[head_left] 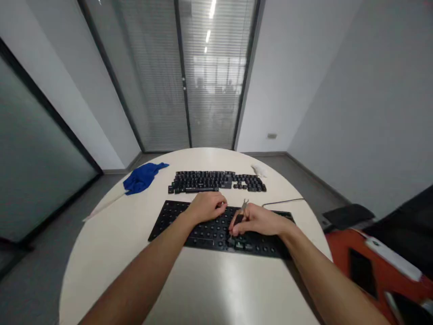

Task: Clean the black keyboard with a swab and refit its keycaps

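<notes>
A black keyboard base (203, 242) with its keycaps off lies across the table in front of me. My left hand (209, 206) rests over its upper middle, fingers curled in toward the thumb; whether anything is between them is hidden. Over the base's right half, my right hand (255, 220) grips a small tool (239, 218) with a dark body and a forked metal tip pointing up and away. Its lower end is close to the bottom row, where a few greenish spots show. Beyond both hands, loose black keycaps (199, 179) are laid out in keyboard order.
A blue cloth (142, 177) lies at the far left of the round white table (111, 253), beside a thin pale stick (104, 209). White crumpled material (259, 170) sits far right. A black cable (284, 201) runs off the right edge. A power strip (392, 258) and phone (362, 273) lie on a red surface.
</notes>
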